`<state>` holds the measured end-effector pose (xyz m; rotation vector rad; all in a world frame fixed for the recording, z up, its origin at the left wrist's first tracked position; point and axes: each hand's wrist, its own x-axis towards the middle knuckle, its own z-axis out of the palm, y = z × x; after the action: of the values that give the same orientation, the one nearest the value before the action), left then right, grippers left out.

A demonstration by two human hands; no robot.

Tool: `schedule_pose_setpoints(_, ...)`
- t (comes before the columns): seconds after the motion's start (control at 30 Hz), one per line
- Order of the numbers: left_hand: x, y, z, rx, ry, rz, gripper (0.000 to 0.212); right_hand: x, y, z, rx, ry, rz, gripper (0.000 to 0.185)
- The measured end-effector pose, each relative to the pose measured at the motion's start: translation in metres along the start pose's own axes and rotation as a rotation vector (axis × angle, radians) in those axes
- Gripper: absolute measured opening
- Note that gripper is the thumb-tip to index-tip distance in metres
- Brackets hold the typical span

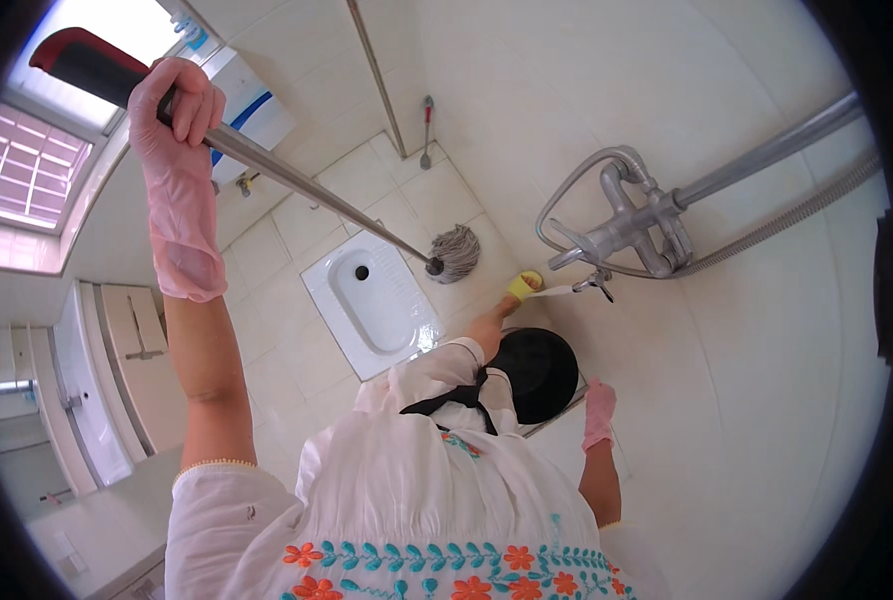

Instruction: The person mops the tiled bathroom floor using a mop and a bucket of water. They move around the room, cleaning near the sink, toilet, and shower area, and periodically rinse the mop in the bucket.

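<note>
My left hand point(176, 105), in a pink rubber glove, is raised and wrapped around the mop handle point(296, 180) just below its red-and-black grip. The metal handle slants down to a grey string mop head point(455, 253), which rests on the tiled floor beside the white squat toilet point(375, 300). Low at my side hangs my right hand point(600, 405), gloved in pink too, close to the wall. Its fingers are too small and turned away to tell whether they are closed. A black round bucket or basin point(535, 375) stands between that hand and my leg.
Wall-mounted shower mixer point(634, 221) with a metal hose juts in at right. Under it, a small tap point(595, 285) has a whitish stream or tube. A long-handled brush point(427, 131) leans in the corner near a vertical pipe point(379, 79). My yellow slipper point(525, 285) is near the mop.
</note>
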<state>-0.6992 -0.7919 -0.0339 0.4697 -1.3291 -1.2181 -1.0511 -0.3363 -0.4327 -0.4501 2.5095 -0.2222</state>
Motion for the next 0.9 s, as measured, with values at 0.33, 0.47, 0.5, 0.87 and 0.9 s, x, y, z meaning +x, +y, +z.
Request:
schedule_pose_setpoints(0.33, -0.030, 0.017, -0.021, 0.007, 0.074, 0.015, 0.021, 0.083, -0.071, -0.032, 0.594, 0.175, -0.079, 0.028)
schedule_pose_setpoints(0.47, -0.036, 0.022, -0.025, -0.009, 0.049, 0.017, 0.021, 0.141, -0.053, 0.001, 0.348, 0.310, -0.234, 0.028)
schedule_pose_setpoints(0.5, -0.039, 0.022, -0.027, -0.003, 0.053, 0.023, 0.021, 0.143, -0.056, 0.004, 0.326, 0.276, -0.215, 0.028)
schedule_pose_setpoints(0.87, -0.120, 0.056, 0.001, -0.022, 0.011, 0.054, 0.016, -0.070, -0.229, 0.086, 1.050, -1.187, 0.057, 0.048)
schedule_pose_setpoints(0.9, -0.134, 0.058, 0.000, 0.017, -0.125, 0.079, 0.017, -0.077, -0.254, 0.113, 1.211, -1.292, 0.252, 0.052)
